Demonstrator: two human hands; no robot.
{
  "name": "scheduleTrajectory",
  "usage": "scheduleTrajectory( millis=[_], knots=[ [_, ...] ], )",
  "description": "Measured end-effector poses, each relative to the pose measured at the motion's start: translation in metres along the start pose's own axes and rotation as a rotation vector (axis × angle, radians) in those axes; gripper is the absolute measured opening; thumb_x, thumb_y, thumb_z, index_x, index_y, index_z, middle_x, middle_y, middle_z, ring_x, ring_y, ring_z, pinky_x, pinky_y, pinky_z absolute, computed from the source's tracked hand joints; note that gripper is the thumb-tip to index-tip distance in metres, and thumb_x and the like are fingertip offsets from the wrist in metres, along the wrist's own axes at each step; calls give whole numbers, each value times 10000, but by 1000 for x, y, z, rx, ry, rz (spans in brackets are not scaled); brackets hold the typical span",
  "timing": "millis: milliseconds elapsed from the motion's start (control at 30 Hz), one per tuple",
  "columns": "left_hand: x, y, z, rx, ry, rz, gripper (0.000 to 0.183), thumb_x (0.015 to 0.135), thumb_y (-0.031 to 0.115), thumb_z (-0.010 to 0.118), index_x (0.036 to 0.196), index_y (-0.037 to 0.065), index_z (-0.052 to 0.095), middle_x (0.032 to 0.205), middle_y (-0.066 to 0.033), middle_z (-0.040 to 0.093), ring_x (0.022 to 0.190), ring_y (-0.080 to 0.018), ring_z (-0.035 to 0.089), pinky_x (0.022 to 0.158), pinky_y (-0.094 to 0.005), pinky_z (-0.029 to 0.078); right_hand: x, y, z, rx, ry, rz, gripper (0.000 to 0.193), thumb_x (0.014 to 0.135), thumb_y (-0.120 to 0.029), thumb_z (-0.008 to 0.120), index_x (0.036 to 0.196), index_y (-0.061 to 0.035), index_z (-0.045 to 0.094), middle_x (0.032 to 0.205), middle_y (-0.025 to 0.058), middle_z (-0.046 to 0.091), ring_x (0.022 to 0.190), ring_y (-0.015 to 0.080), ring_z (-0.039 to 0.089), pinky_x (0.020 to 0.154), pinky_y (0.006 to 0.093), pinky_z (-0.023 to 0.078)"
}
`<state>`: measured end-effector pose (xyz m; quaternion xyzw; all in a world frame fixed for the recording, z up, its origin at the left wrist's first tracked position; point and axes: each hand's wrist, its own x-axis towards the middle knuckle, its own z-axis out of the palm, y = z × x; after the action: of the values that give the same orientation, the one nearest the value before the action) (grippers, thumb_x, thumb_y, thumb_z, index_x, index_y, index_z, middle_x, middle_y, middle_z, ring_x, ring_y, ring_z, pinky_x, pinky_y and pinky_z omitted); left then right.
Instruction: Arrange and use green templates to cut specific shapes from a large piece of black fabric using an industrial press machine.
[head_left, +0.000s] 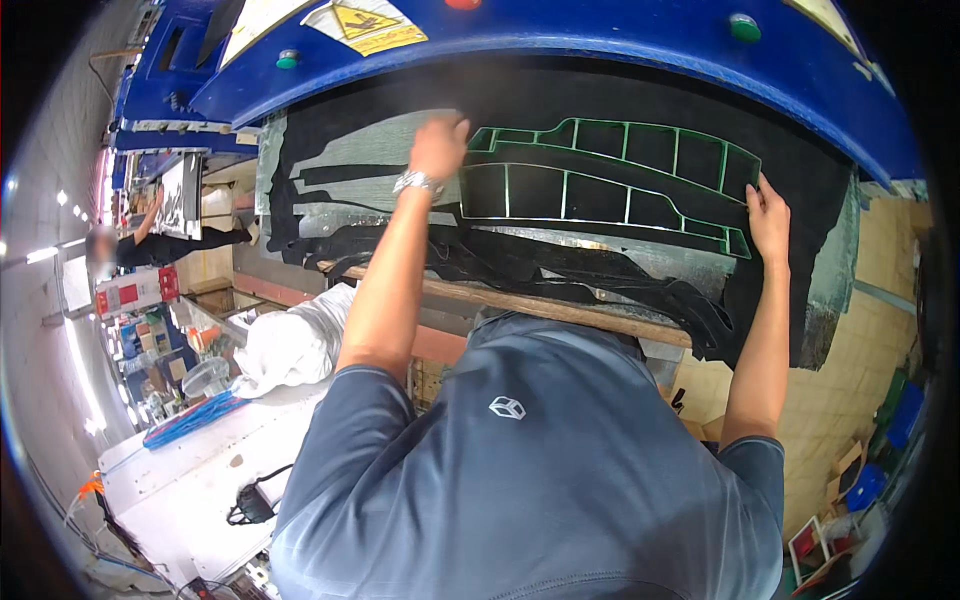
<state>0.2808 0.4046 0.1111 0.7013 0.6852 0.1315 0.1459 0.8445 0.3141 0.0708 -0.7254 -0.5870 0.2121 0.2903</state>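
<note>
Two long, curved cutting dies with green edges and cross-bars lie on a sheet of black material (810, 215). The far cutting die (600, 135) has its right end pinched between the thumb and fingers of my right hand (769, 222). Close by its left end is my left hand (438, 150), a watch on the wrist; the fingers look bent and slightly blurred, and whether they touch the die cannot be made out. Nearer to me lies the other cutting die (597, 195), its left end beside my left wrist. No hand is on it.
A blue machine beam (560, 30) with green buttons spans the far side. Black offcuts (560, 262) lie along the near wooden edge (540, 303). White cloth (295, 340) sits on a white table (190, 460) at left. Another person (150, 245) stands farther off at left.
</note>
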Motion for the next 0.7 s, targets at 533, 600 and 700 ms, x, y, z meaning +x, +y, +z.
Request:
scheduleTrajectory(
  millis=[533, 600, 700],
  knots=[
    [-60, -58, 23, -483, -108, 103, 352, 1057, 215, 577, 1239, -62, 697, 1314, -224, 690, 1262, -379, 624, 1103, -423, 461, 12, 15, 8, 78, -38, 4, 430, 1034, -177, 665, 1434, -21, 627, 701, 2, 530, 639, 74, 518, 606, 274, 465],
    [-60, -52, 25, -506, -83, 91, 352, 1060, 221, 579, 1237, -56, 704, 1317, -218, 690, 1259, -370, 624, 1110, -419, 458, 9, 21, 5, 37, 14, 19, 425, 1005, -209, 710, 1373, 0, 663, 731, 39, 627, 685, 88, 577, 672, 281, 508],
    [-69, -67, 31, -443, -50, 14, 369, 1074, 284, 600, 1236, -23, 727, 1373, -155, 658, 1271, -299, 612, 1102, -396, 464, 11, 4, 4, 107, -33, 64, 477, 982, -309, 754, 1345, -7, 684, 745, 62, 693, 652, 106, 637, 643, 301, 533]
  ],
)
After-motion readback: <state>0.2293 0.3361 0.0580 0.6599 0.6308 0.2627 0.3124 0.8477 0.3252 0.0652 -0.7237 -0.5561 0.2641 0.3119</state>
